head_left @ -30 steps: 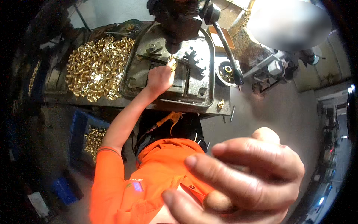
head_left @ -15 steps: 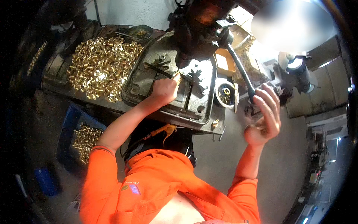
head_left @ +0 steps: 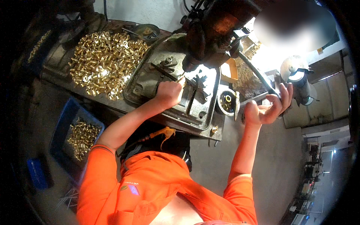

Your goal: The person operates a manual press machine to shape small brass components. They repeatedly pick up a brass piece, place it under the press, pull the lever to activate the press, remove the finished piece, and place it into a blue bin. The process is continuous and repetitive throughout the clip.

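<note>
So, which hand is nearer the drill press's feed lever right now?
Right. The right hand is at the lower end of the feed lever, apparently touching it; the left hand is farther off, to the lever's left, over the metal tray.

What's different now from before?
The right hand went from close to the camera, up and away, to the end of the machine's lever; I can't tell how firmly it grips. The left hand stayed at the small brass piece under the machine. The brass pile looks the same.
</note>
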`<state>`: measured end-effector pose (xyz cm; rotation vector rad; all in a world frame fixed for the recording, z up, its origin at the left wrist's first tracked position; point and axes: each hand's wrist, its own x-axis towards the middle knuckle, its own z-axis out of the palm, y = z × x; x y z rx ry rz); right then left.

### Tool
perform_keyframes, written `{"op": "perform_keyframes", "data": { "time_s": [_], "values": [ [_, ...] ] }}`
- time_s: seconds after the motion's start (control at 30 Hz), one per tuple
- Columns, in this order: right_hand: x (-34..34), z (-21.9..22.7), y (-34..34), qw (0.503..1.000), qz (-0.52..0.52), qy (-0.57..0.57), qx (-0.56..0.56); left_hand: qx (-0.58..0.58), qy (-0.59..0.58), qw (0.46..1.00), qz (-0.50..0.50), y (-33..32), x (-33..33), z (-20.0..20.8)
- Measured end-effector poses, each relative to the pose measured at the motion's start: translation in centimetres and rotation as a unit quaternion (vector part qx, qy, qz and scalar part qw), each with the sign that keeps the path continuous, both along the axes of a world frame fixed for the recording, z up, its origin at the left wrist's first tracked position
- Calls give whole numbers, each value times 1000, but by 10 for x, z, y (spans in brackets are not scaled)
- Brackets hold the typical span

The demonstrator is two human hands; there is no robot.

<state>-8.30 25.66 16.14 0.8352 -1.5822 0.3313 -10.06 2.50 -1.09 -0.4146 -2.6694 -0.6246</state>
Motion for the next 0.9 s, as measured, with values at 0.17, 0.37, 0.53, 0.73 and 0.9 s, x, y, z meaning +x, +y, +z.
{"op": "perform_keyframes", "data": {
  "time_s": [0.17,0.37,0.53,0.73,0.9],
  "values": [
    [-20,16,2,999,28,20,7,-4,-25,1000,-8,0,-6,-4],
    [-62,55,8,998,39,55,13,35,52,998,-1,-2,-9,-11],
    [-96,88,8,995,42,-75,-49,47,62,997,21,0,-16,-13],
    [-160,101,49,954,50,-277,-100,9,-4,1000,11,-1,-33,-9],
    [-91,84,14,949,16,-255,-183,180,-20,983,-32,-26,-14,5]
  ]
}}
